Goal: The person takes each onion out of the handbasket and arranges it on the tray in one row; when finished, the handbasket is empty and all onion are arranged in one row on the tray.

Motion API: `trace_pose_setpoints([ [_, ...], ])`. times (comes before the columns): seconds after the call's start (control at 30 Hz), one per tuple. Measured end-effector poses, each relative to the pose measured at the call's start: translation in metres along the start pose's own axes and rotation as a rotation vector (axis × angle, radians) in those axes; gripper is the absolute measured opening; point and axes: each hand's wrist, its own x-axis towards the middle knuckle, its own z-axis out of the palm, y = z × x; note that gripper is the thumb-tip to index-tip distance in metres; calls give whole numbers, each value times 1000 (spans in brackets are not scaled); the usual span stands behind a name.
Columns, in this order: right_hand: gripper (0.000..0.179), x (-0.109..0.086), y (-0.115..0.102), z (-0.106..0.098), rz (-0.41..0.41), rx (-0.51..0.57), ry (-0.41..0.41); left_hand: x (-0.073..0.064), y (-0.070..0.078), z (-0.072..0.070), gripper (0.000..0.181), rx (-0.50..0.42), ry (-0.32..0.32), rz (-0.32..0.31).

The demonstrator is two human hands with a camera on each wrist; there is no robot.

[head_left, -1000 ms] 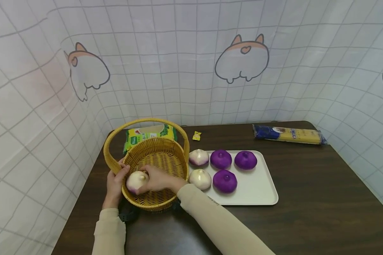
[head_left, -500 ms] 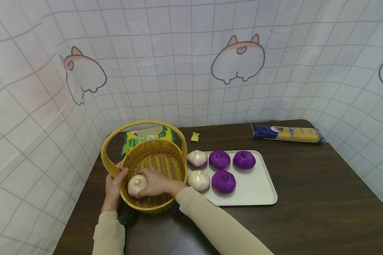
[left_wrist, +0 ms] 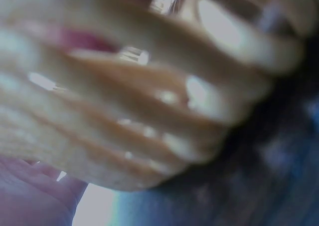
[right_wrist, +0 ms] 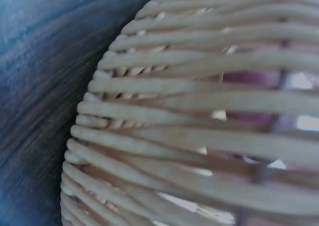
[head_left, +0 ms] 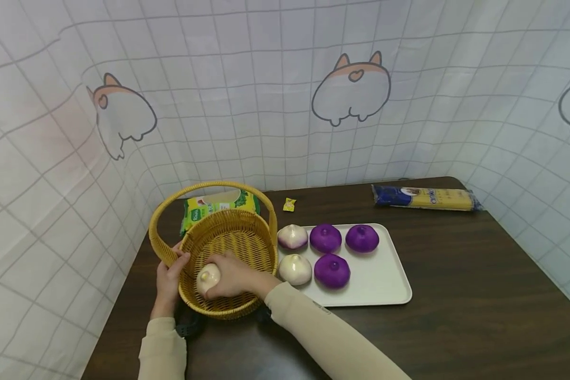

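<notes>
In the head view a yellow wicker basket [head_left: 247,232] with a tall hoop handle stands left of centre. My left hand [head_left: 168,277] grips its left rim near the handle's foot. Inside the basket, my right hand [head_left: 233,277] holds a white onion [head_left: 209,277] low down near the left wall. Its fingers curl round the onion and hide part of it. In the left wrist view the wicker wall [left_wrist: 124,106] is close and blurred, with a bit of palm [left_wrist: 30,196] at lower left. The right wrist view is filled mostly by the basket's woven wall [right_wrist: 174,111].
Right of the basket, a white tray [head_left: 380,279] carries purple onions [head_left: 332,271] and two pale ones [head_left: 295,269]. A green-yellow packet [head_left: 199,208] lies behind the basket. Farther back are a small yellow wrapper [head_left: 289,204] and a spaghetti pack [head_left: 427,198].
My right hand has shifted the white onion slightly right and turned it so its tip faces more toward me. The left hand stays on the rim. The head view has drifted a little.
</notes>
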Motion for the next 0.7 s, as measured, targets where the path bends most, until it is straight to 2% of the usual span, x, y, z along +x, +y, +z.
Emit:
trace_pose_setpoints([
  [0.2, 81, -13, -8, -9, 15, 4, 87, 1, 0, -1, 19, 3, 17, -1],
  [0.4, 82, -35, -7, -17, -68, 45, 172, 0, 0, -2, 21, 24, 22, -12],
  [0.53, 79, -52, -3, -19, -125, 118, 198, 0, -1, -1, 19, 14, 26, 3],
  [0.7, 76, -69, 6, -24, -131, 178, 256, 0, -1, 0, 21, -7, 18, 11],
])
